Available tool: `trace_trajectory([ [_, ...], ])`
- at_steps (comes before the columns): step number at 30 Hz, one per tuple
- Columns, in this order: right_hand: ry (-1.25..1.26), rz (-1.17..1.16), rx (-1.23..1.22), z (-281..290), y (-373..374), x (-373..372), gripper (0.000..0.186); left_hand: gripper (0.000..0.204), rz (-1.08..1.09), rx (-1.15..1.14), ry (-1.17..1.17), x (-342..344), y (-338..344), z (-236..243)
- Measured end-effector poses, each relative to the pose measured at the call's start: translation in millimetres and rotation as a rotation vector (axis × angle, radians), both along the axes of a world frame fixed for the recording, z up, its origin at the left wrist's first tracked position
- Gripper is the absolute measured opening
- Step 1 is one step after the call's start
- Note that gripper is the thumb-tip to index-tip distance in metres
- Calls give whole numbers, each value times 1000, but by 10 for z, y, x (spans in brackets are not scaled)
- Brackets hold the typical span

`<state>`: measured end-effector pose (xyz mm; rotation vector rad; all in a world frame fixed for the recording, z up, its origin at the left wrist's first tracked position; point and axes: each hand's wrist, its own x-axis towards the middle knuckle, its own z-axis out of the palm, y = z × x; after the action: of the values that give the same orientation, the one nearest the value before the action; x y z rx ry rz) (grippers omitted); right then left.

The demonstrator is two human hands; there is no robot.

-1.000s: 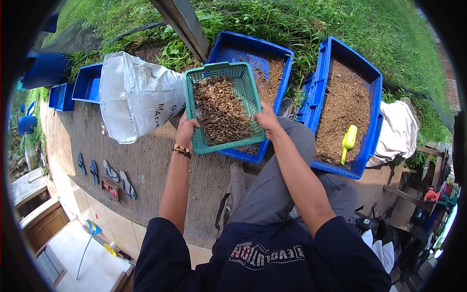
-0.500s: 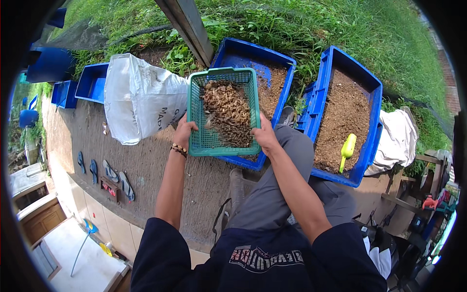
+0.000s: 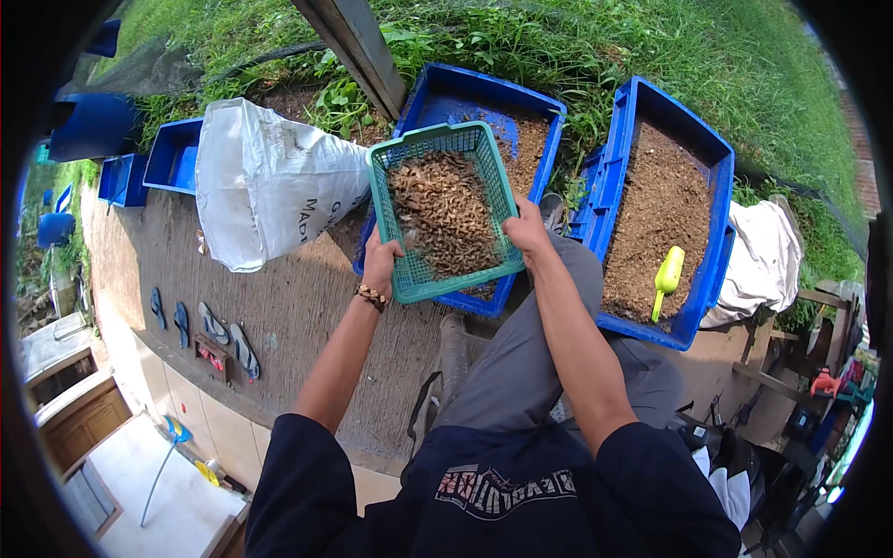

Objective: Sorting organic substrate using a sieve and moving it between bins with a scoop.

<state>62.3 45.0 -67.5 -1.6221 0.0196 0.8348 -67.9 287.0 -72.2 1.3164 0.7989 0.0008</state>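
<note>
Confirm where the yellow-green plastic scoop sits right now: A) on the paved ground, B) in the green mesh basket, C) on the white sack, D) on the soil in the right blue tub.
D: the yellow-green plastic scoop lies on the brown soil inside the right blue tub, apart from both hands.

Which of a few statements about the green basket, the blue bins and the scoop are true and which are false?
1. Both hands hold the green mesh basket, the left hand and the right hand at its near corners. True.
2. The basket is empty. False: it holds coarse brown, fibrous material.
3. The basket is held above a blue bin partly filled with brown soil. True.
4. The yellow-green scoop lies in the basket. False: it lies on the soil in the other blue bin, to the person's right.
5. A white sack lies on the ground to the left of the basket. True.
</note>
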Motion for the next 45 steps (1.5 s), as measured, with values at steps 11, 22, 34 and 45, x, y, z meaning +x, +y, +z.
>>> trace_trajectory([
  [11, -61, -177, 98, -46, 274, -344, 72, 69, -87, -242, 91, 51, 324, 241],
  [22, -488, -139, -158, 252, 362, -315, 37, 56, 131, -18, -273, -82, 255, 410],
  [34, -701, -228, -312, -2, 319, -73, 46, 42, -58, 185, -219, 269, 417, 605],
  [45, -603, -169, -236, 707, 417, -118, 43, 39, -29, 137, -255, 224, 429, 654],
])
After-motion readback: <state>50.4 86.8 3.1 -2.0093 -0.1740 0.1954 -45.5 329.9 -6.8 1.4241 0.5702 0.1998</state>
